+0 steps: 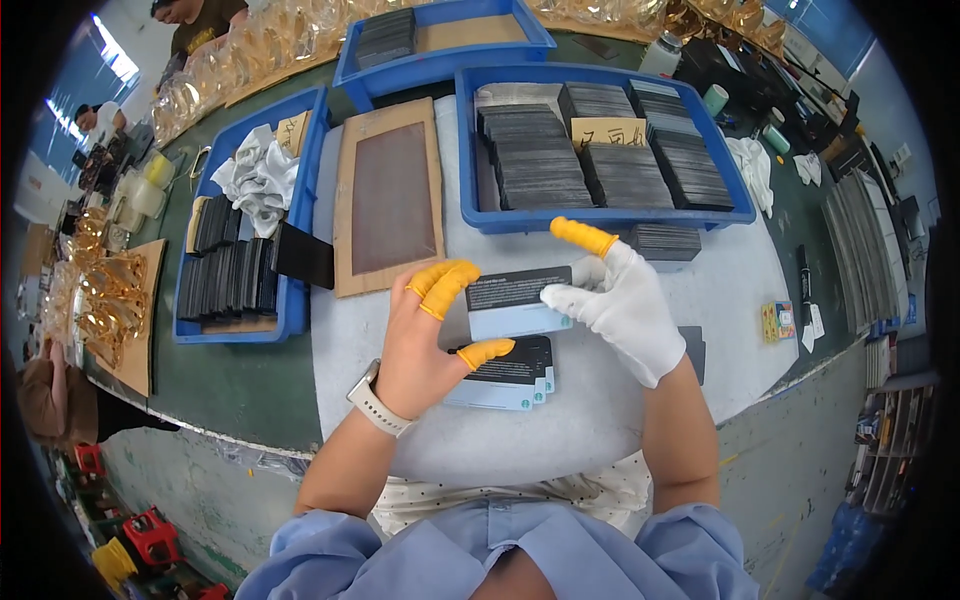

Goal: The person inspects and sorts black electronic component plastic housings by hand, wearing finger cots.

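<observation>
presently, the white-gloved right hand (628,312), its yellow-covered index raised, pinches one flat rectangular black-and-light-blue card (510,302) near a fanned pile of similar cards (490,395). the bare left hand (415,335) is half spread at the card's left edge; firm contact i cannot tell.

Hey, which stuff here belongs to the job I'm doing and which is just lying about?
Likely in use:
black-and-light-blue card, in your gloved right hand
overlapping cards lying nearer you
yellow finger covers
blue tray of dark stacks, probably

Seemingly just lying about:
crumpled white cloth in the left blue tray
small colourful item at right
</observation>
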The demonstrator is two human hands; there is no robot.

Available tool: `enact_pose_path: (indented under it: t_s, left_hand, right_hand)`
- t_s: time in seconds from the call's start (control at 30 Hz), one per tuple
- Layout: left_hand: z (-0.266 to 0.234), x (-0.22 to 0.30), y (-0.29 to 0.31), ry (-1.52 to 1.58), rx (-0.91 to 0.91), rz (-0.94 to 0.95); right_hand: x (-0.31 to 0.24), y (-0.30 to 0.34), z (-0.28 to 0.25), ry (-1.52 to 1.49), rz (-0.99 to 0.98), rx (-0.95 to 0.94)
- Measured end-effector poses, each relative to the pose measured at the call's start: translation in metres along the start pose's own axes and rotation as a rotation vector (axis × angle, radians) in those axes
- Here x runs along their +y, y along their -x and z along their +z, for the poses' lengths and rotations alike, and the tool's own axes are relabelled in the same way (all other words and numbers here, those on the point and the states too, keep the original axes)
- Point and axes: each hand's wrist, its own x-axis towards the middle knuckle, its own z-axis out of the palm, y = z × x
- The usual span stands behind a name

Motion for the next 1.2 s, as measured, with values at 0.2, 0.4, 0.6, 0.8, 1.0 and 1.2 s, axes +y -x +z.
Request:
enact_pose_path:
  t_s: [0.2, 0.4, 0.6, 0.8, 1.0, 1.2]
  left_hand:
    - [-0.004, -0.003, 0.004, 0.007, -0.275, -0.217]
    - [-0.029, 0.01, -0.005, -0.025, -0.539, 0.078]
    - [-0.035, 0.014, 0.01, -0.303, -0.661, 0.046]
    - [-0.034, 0.013, 0.006, -0.345, -0.746, -0.052]
    - [-0.037, 0.011, 0.004, -0.259, -0.603, 0.005]
    - [-0.045, 0.012, -0.001, -0.15, -0.449, 0.071]
  right_hand:
    - [0.026, -0.018, 0.007, 0.317, -0.048, 0.283]
    - [0.064, -0.043, -0.002, 0.686, -0.422, 0.438]
    - [0.061, -0.048, 0.0, 0.81, -0.527, 0.557]
    - [0.06, -0.04, 0.002, 0.695, -0.489, 0.591]
    - [0.05, -0.034, 0.004, 0.567, -0.457, 0.603]
    - [0.027, -0.017, 0.01, 0.29, -0.318, 0.556]
